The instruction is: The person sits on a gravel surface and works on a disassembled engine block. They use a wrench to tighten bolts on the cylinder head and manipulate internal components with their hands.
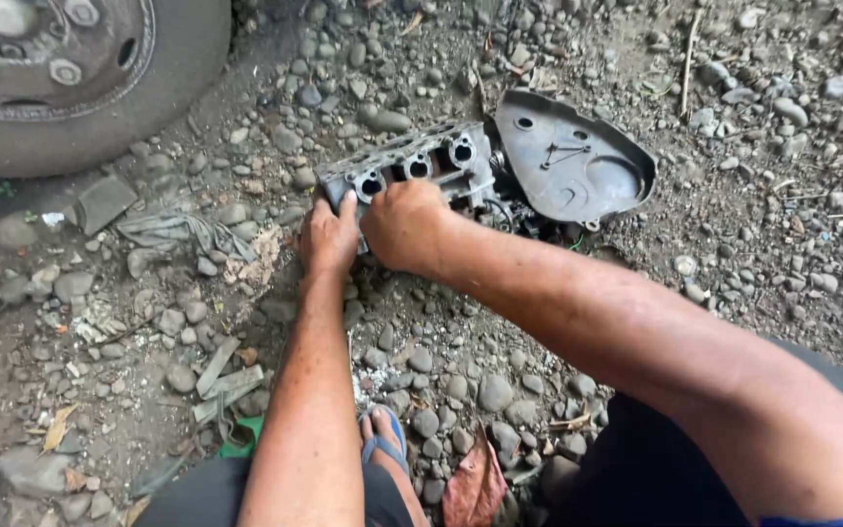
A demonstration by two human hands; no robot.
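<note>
Fingers: left hand [329, 237] clamped on near-left edge of the grey engine casting [412, 168], thumb on top; right hand [405, 224] closed over its near edge, fingertips hidden, so actual grip can't be told.
Casting: lies on gravel ground [148, 322], 3 round ports facing up.
Dark metal cover [573, 156]: just right of casting, touching or nearly.
Tyre [60, 78]: well left of casting.
Sandalled foot [382, 444]: near side of casting.
Handling, judged: keep both grips low, lift level, keep grit out of ports.
</note>
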